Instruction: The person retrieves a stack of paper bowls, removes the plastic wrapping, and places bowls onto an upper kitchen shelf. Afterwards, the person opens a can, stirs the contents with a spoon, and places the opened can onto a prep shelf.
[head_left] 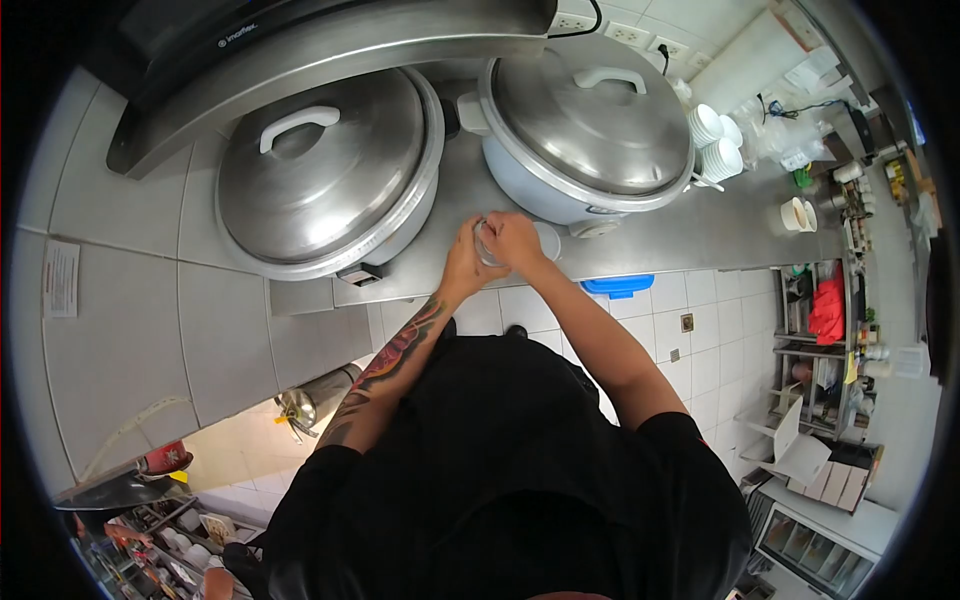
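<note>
Centrally, head view: both bare hands meet above the front edge of a stainless-steel counter, between two large lidded rice cookers.
Clear container: a small, see-through round vessel, partly hidden by the fingers, lies between the two hands, near the counter's edge.
Left hand: wrapped around the side of the container, closed on its wall.
Right hand: curled in against the container's upper part; whether its fingers pinch the rim or something inside cannot be told.
Handling: probably thin plastic, hence light, a little springy, and apt to dent or slip if squeezed; best held around the side, just below the rim, with mild pressure.
Translucent disc: a round, pale piece, lid or second vessel, on the counter just beside the right hand.
Left rice cooker: steel lid on, white handle uppermost.
Right rice cooker: likewise covered, its pale body behind the right hand.
Stacked white cups: upright piles beyond the right cooker.
Blue plastic item: below the counter's edge.
</note>
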